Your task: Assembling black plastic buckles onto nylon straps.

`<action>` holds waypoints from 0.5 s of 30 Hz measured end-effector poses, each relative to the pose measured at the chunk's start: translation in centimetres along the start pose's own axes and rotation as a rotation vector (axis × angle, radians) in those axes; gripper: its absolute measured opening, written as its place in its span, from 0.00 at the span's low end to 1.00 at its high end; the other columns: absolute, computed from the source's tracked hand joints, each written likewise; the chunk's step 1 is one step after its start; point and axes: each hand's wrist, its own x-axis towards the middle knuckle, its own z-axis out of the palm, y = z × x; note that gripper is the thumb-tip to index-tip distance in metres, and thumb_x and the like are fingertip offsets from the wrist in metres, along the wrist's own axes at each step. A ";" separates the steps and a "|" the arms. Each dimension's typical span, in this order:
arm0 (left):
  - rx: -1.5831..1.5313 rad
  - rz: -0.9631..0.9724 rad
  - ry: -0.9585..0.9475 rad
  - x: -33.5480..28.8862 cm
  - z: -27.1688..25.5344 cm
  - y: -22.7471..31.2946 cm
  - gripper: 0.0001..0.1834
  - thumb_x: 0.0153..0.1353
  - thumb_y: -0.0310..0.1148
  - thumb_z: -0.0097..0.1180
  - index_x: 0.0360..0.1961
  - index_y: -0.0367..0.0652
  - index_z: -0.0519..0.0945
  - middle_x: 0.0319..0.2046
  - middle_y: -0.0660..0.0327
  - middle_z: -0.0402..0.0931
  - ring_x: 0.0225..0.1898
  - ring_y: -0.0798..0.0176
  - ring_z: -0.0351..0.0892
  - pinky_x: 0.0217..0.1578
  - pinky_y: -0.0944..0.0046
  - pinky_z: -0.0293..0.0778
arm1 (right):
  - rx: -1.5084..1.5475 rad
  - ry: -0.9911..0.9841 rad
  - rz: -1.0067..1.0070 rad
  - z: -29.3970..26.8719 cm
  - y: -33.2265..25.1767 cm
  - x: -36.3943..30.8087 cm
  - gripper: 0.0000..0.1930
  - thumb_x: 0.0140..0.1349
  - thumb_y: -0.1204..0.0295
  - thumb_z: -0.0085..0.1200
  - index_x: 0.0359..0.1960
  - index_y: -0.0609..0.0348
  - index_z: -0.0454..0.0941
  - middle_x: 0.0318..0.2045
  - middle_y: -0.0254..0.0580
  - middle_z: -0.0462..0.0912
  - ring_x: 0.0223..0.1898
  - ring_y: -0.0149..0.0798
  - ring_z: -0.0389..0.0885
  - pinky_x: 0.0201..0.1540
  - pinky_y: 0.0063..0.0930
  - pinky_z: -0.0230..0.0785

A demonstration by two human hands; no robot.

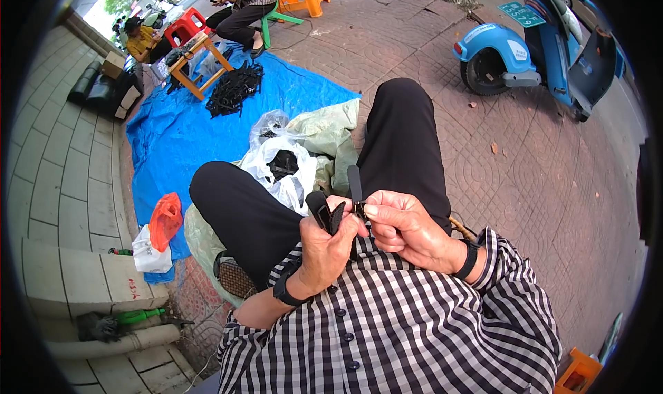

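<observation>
Above my lap, my two hands meet in front of my checked shirt. My left hand [323, 254] is closed around a folded black strap [320, 207], whose looped ends stick up past the thumb. My right hand [409, 227] pinches a small dark piece, maybe a buckle, at the base of a flat black strip [354, 183] that stands upright. The fingertips of both hands nearly touch there, and whether the strip and the strap are one piece is hidden. Just beyond my knees sits a white plastic bag [266, 160] with black pieces [283, 165] inside.
A blue tarp [155, 152] spreads ahead, with a heap of black straps [235, 89] beside a wooden stool [199, 69]. Two people sit at the far end. A blue scooter [507, 55] stands far right. An orange bag [166, 221] lies by the left wall.
</observation>
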 end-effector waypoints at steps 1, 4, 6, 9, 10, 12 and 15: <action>0.003 0.002 0.000 0.0 0.0 0.1 0.02 0.56 0.20 0.47 0.31 0.32 0.71 0.18 0.61 0.75 0.22 0.73 0.73 0.25 0.72 0.68 | 0.007 0.000 0.010 0.0 0.0 0.0 0.05 0.62 0.72 0.50 0.29 0.59 0.69 0.19 0.34 0.73 0.12 0.18 0.54 0.13 0.12 0.45; 0.001 -0.001 0.002 0.0 0.0 0.1 0.02 0.56 0.20 0.47 0.31 0.32 0.71 0.18 0.61 0.75 0.22 0.73 0.73 0.25 0.73 0.68 | 0.009 0.006 0.018 0.0 0.0 0.0 0.06 0.62 0.72 0.49 0.29 0.59 0.69 0.19 0.35 0.73 0.12 0.18 0.54 0.13 0.12 0.45; -0.006 -0.006 0.003 0.0 0.0 0.0 0.02 0.57 0.20 0.47 0.30 0.33 0.71 0.18 0.61 0.75 0.22 0.73 0.73 0.25 0.73 0.68 | 0.005 0.014 0.015 0.0 0.0 0.0 0.06 0.62 0.72 0.49 0.28 0.59 0.69 0.19 0.35 0.73 0.12 0.18 0.54 0.13 0.12 0.45; 0.063 0.043 -0.017 0.0 -0.2 -0.4 0.02 0.57 0.21 0.48 0.29 0.34 0.72 0.18 0.62 0.75 0.22 0.74 0.72 0.25 0.73 0.68 | -0.005 0.020 0.019 0.1 0.0 -0.1 0.05 0.63 0.73 0.49 0.30 0.59 0.69 0.19 0.35 0.73 0.12 0.18 0.54 0.13 0.12 0.45; 0.071 0.056 -0.041 -0.1 -0.3 -0.5 0.02 0.57 0.20 0.46 0.31 0.33 0.72 0.19 0.62 0.75 0.22 0.77 0.70 0.24 0.76 0.64 | 0.001 0.011 0.005 0.1 0.1 -0.1 0.04 0.63 0.73 0.49 0.31 0.59 0.68 0.18 0.34 0.72 0.12 0.18 0.54 0.13 0.13 0.44; 0.078 0.067 -0.066 -0.3 -0.3 -0.7 0.03 0.58 0.19 0.45 0.33 0.33 0.71 0.21 0.63 0.76 0.22 0.79 0.68 0.22 0.79 0.60 | 0.008 0.004 -0.010 0.1 0.3 -0.2 0.04 0.63 0.73 0.49 0.32 0.59 0.68 0.17 0.33 0.71 0.12 0.18 0.53 0.13 0.13 0.44; 0.049 0.093 -0.067 -0.6 -0.3 -1.0 0.03 0.58 0.19 0.45 0.33 0.33 0.71 0.21 0.62 0.75 0.22 0.78 0.70 0.23 0.79 0.62 | -0.016 -0.010 -0.016 -0.1 0.4 -0.1 0.04 0.63 0.73 0.48 0.33 0.58 0.67 0.15 0.30 0.67 0.12 0.19 0.53 0.13 0.14 0.43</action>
